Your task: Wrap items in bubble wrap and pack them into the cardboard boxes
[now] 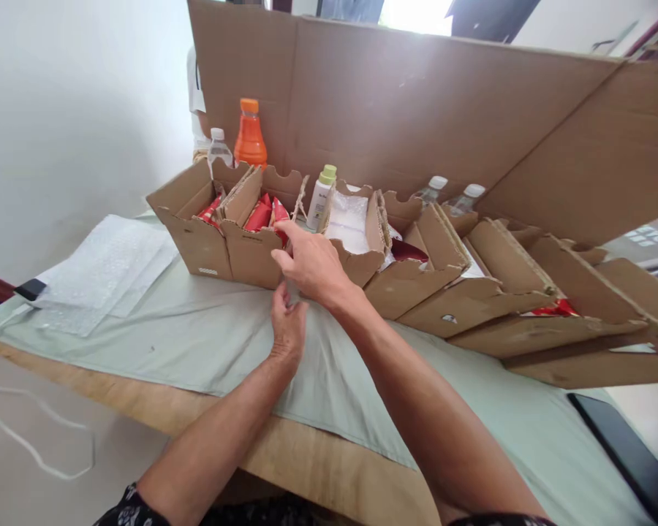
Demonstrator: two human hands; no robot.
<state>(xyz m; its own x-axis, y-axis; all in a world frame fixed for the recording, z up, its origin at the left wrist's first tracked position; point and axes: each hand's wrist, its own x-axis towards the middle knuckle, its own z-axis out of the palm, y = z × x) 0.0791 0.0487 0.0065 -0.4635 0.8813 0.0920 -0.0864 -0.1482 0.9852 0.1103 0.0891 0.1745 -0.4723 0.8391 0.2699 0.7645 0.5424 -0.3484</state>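
Note:
A row of open brown cardboard boxes stands on a table under a pale green cloth (pixel 208 343). My right hand (pixel 310 264) rests on the front wall of the second box (pixel 249 252), fingers bent over its rim, beside red packets (pixel 260 215) inside it. My left hand (pixel 286 325) is below it on the cloth, fingers curled against the box's lower front; what they pinch is hidden. A white bottle with a green cap (pixel 321 199) stands just behind my right hand, next to a white foam pack (pixel 348 219).
An orange bottle (pixel 250 135) and a clear bottle (pixel 218 150) stand behind the leftmost box (pixel 189 219). Two more clear bottles (pixel 449 196) sit further right. A large cardboard sheet (pixel 417 109) leans behind. Bubble wrap (pixel 101 270) lies left, with a white cable (pixel 11 431).

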